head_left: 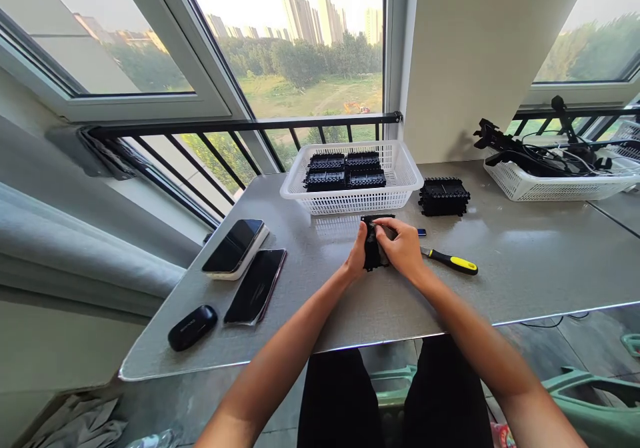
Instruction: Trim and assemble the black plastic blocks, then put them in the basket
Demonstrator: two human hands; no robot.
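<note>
A black rectangular plastic part (371,256) lies on the table in front of me, its long side pointing away. My left hand (357,251) grips it along the left edge, thumb on top. Over its upper face, my right hand (400,243) has thumb and fingers pinched together. Whatever sits between those fingertips is too small and covered to make out. Beside my right hand is a yellow-and-black handled tool (454,261), its metal end partly hidden behind the hand. A small dark blue item (422,232) lies just beyond.
A white basket (357,201) holds several similar black parts (345,171); another black stack (443,197) stands to its right. Far right, a white basket (550,188) carries black cabled gear. Two phones (256,288) (234,245) and a black case (193,328) lie at left.
</note>
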